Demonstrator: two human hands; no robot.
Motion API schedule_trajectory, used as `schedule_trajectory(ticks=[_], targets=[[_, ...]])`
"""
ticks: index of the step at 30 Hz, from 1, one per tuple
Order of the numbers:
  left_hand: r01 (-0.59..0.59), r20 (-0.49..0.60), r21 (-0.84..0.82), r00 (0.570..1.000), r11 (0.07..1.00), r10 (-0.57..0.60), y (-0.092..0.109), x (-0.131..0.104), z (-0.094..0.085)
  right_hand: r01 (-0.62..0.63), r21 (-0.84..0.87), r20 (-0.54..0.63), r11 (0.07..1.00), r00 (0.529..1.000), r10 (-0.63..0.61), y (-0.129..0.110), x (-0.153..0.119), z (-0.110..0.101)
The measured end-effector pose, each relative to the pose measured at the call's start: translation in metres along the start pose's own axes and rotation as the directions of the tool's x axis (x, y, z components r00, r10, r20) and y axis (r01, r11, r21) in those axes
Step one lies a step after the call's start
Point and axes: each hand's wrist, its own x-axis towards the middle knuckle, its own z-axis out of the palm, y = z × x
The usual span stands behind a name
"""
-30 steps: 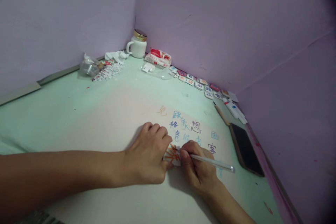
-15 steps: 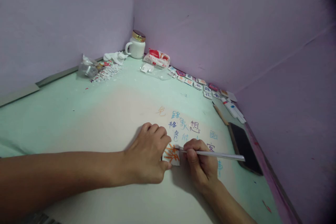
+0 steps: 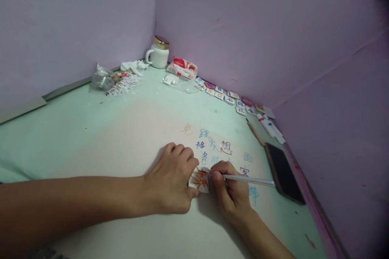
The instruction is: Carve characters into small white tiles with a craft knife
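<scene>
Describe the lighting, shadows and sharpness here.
Head view: dim, soft light; a shadow on the table beside the right hand; top right corner darkens to black; small print on the red and white packet is unreadable.

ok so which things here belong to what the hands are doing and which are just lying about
In the job:
slim pen-like tool, in the right hand
white square with orange strokes, held by the left hand

Apparently just lying about:
phone
lidded mug
red-and-white packet
character tiles by the wall, though perhaps related
</scene>
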Motion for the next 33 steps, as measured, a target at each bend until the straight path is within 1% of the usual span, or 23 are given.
schedule_trajectory(ticks=[8, 16, 24, 27, 31, 33], targets=[[0.001, -0.011, 0.015, 1.0, 1.0, -0.001, -0.0002, -0.0004, 0.0003, 0.003, -0.095, -0.007, 0.995, 1.0, -0.003, -0.0047, 0.0007, 0.0001], [0.009, 0.0, 0.031, 1.0, 0.999, -0.009, 0.0025, -0.0008, -0.001, -0.034, -0.108, -0.008, 0.994, 0.999, 0.033, -0.0062, 0.0007, 0.0015], [0.006, -0.003, 0.036, 1.0, 0.999, -0.006, 0.0026, -0.0014, -0.0011, -0.086, -0.063, -0.032, 0.994, 0.996, 0.084, -0.0089, 0.0008, 0.0006], [0.007, -0.006, 0.039, 1.0, 0.999, -0.007, 0.0015, -0.0008, -0.0002, -0.167, -0.01, -0.04, 0.986, 0.985, 0.166, -0.0075, -0.0007, 0.0018], [-0.005, -0.013, 0.036, 1.0, 0.999, 0.006, 0.0003, -0.0001, 0.0006, -0.315, 0.119, -0.01, 0.942, 0.948, 0.318, -0.0045, -0.0034, 0.0034], [0.006, -0.008, 0.04, 1.0, 0.999, -0.006, 0.0006, 0.0002, 0.0003, -0.356, 0.153, 0.004, 0.922, 0.933, 0.359, -0.0036, -0.0037, 0.004]])
